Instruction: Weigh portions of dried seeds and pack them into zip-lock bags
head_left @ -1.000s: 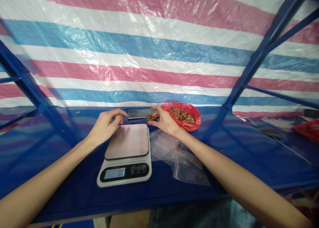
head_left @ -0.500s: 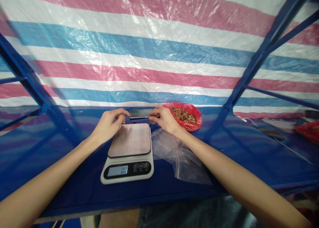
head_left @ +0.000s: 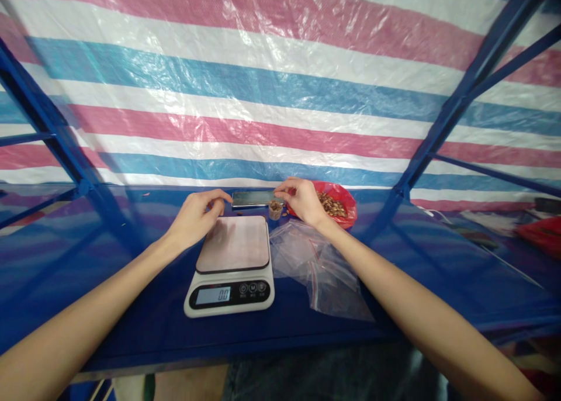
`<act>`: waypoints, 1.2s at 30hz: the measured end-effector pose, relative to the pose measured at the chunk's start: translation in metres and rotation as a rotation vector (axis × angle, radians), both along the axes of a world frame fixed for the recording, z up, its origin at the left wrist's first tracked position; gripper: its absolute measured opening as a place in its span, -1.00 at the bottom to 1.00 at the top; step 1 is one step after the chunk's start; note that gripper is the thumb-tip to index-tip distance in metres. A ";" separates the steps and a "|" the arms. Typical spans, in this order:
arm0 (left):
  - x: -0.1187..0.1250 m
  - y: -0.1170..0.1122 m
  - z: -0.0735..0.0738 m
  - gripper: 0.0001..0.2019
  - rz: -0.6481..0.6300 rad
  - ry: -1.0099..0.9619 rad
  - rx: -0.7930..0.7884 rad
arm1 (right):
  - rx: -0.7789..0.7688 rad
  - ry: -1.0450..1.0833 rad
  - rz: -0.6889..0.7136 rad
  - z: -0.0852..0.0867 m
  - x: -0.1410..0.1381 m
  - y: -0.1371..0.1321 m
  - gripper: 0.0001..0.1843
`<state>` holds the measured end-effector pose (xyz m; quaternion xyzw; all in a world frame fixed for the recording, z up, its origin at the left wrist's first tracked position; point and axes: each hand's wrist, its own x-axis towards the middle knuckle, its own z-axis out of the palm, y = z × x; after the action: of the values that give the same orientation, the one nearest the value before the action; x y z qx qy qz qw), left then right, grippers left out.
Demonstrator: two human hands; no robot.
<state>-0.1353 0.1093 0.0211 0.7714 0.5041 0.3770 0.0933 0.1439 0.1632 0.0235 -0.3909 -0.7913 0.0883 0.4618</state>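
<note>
Blue, pink and white striped plastic tarpaulin [head_left: 280, 97] is hanging across the whole background, and a blue steel frame [head_left: 461, 100] is bracing it at both sides. Below it, a glossy blue surface [head_left: 131, 307] is stretching the full width of the view. A second red bag [head_left: 541, 231] is lying off at the far right. Near the middle, a white digital kitchen scale [head_left: 232, 266] is showing 0.0, with nothing on its pale platform. Just right of it, clear zip-seal bags [head_left: 318, 272] are lying crumpled, and behind them a red plastic bag [head_left: 346, 205] is cradling a heap of brown kernels [head_left: 332, 205]. A smartphone [head_left: 254, 199] is lying flat just behind the scale. The left hand [head_left: 195, 217] is hovering at the scale's back edge, its fingers [head_left: 217, 196] loosely curled around nothing, their tips just beside the phone's left end. The right hand [head_left: 304, 202] is reaching over a small clear cup [head_left: 275, 210] of kernels standing between phone and red bag, its fingers [head_left: 287, 183] extended and gripping nothing visible; whether they are touching the cup, I cannot tell.
</note>
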 end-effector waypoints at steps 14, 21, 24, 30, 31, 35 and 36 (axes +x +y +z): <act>0.000 0.000 0.000 -0.62 -0.003 0.024 0.005 | -0.042 -0.385 -0.154 0.026 0.075 -0.003 -0.81; 0.002 -0.002 0.001 -0.63 -0.016 0.041 -0.024 | 0.000 -0.345 -0.011 -0.006 0.005 -0.012 -0.79; 0.002 -0.002 0.000 -0.63 -0.016 0.049 -0.023 | -0.045 -0.341 0.018 -0.014 -0.006 -0.008 -0.86; 0.001 -0.001 0.000 -0.64 -0.021 0.059 0.009 | 0.038 -0.185 -0.029 0.010 0.012 -0.005 -0.84; 0.001 0.000 -0.001 -0.64 -0.023 0.058 0.008 | 0.058 -0.174 -0.073 0.017 0.020 -0.005 -0.85; 0.000 0.001 -0.002 -0.65 -0.023 0.065 0.012 | -0.004 -0.313 -0.223 0.032 0.061 -0.003 -0.85; 0.000 0.002 -0.003 -0.66 -0.024 0.069 0.016 | -0.039 -0.375 -0.229 0.033 0.069 -0.003 -0.84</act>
<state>-0.1349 0.1110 0.0186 0.7906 0.4947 0.3530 0.0744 0.2133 0.1604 0.0560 -0.4966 -0.8120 -0.0235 0.3058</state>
